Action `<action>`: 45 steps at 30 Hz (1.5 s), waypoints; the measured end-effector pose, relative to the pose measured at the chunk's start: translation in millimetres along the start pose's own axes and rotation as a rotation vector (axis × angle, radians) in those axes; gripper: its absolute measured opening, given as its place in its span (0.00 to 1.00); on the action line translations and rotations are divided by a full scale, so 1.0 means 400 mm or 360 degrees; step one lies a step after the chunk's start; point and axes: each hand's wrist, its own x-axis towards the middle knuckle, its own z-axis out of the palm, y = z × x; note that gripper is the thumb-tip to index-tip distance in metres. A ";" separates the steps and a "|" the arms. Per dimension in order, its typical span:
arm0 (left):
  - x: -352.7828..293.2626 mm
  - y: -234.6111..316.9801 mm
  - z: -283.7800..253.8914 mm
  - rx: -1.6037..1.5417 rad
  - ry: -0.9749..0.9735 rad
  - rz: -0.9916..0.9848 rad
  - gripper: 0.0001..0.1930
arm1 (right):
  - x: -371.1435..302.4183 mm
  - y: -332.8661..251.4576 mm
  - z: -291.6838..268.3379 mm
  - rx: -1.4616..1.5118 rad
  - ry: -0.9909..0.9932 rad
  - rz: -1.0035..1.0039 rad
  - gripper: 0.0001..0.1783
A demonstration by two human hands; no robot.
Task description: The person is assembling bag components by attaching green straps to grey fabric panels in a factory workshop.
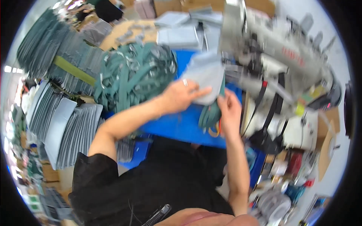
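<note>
Grey panel (207,73), left hand (181,95) atop, carton (167,6) beyond

1. Blue tabletop (166,130) is filling the middle; landmark.
2. Pale wall (294,7) is rising beyond the tabletop, to the right.
3. Tan work surface (113,34) is sitting beyond the tabletop, left side.
4. Cardboard boxes (166,5) are standing farther behind the tabletop.
5. Bright white lights (7,69) are glowing far left of the tabletop; lamps or windows, can't tell.
</note>
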 end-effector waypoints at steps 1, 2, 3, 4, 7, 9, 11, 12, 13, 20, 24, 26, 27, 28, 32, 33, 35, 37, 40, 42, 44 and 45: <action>0.002 -0.007 -0.032 0.0072 -0.0015 0.0082 0.36 | -0.003 -0.010 0.007 0.0052 0.0011 -0.0002 0.18; 0.021 0.004 -0.087 0.0179 -0.0085 0.0153 0.37 | -0.008 -0.009 0.000 0.0091 -0.0027 -0.0012 0.18; 0.033 -0.007 -0.104 0.0246 -0.0124 0.0239 0.37 | -0.003 0.004 -0.014 0.0079 -0.0006 -0.0007 0.18; 0.055 -0.005 -0.143 0.0328 -0.0332 0.0256 0.38 | 0.007 0.015 -0.015 0.0094 0.0025 0.0024 0.18; 0.108 -0.017 -0.192 0.0398 -0.0505 0.0419 0.38 | -0.005 0.020 -0.006 0.0163 0.0095 0.0044 0.16; 0.134 -0.007 -0.216 0.0426 -0.0662 0.0491 0.37 | -0.009 0.017 0.002 0.0229 0.0129 0.0059 0.16; 0.145 -0.001 -0.222 0.0408 -0.0714 0.0505 0.39 | -0.013 0.018 0.005 0.0289 0.0162 0.0071 0.16; 0.149 0.001 -0.227 0.0398 -0.0758 0.0511 0.41 | -0.016 0.018 0.005 0.0277 0.0153 0.0090 0.17; 0.153 0.005 -0.235 0.0401 -0.0765 0.0514 0.41 | -0.016 0.018 0.005 0.0263 0.0145 0.0109 0.17; 0.220 -0.026 -0.242 0.0417 -0.0878 0.0519 0.39 | 0.051 0.026 -0.005 0.0285 0.0094 0.0039 0.17; 0.273 -0.074 -0.240 0.0506 -0.0900 0.0608 0.36 | 0.119 0.022 0.002 0.0288 0.0075 0.0020 0.17; 0.302 -0.101 -0.234 0.0484 -0.0919 0.0588 0.34 | 0.146 0.024 0.003 0.0262 0.0054 -0.0001 0.16; 0.312 -0.113 -0.229 0.0520 -0.0924 0.0635 0.32 | 0.155 0.028 0.004 0.0283 0.0069 -0.0009 0.17; 0.323 -0.123 -0.222 0.0546 -0.0928 0.0678 0.31 | 0.161 0.034 0.002 0.0298 0.0086 -0.0009 0.17; 0.359 -0.124 -0.225 0.0651 -0.1044 0.0629 0.28 | 0.167 0.046 0.009 0.0308 0.0128 0.0013 0.17; 0.365 -0.123 -0.229 0.0636 -0.0987 0.0684 0.26 | 0.172 0.056 0.007 0.0287 0.0137 -0.0026 0.17; 0.410 -0.102 -0.241 0.0481 -0.1213 0.0540 0.18 | 0.172 0.055 0.006 0.0309 0.0142 -0.0008 0.17; 0.409 -0.098 -0.245 0.0333 -0.1439 0.0385 0.13 | 0.170 0.051 0.005 0.0324 0.0122 -0.0035 0.17; 0.381 -0.102 -0.232 0.0320 -0.0993 0.0720 0.11 | 0.169 0.051 0.012 0.0313 0.0118 -0.0046 0.16; 0.375 -0.085 -0.221 0.0351 -0.1074 0.0576 0.13 | 0.164 0.049 0.016 0.0340 0.0116 -0.0048 0.15; 0.365 -0.057 -0.209 0.0420 -0.1069 0.0534 0.13 | 0.164 0.059 0.010 0.0289 0.0098 -0.0131 0.15; 0.355 -0.037 -0.200 0.0495 -0.1062 0.0490 0.13 | 0.160 0.063 0.009 0.0299 0.0103 -0.0124 0.15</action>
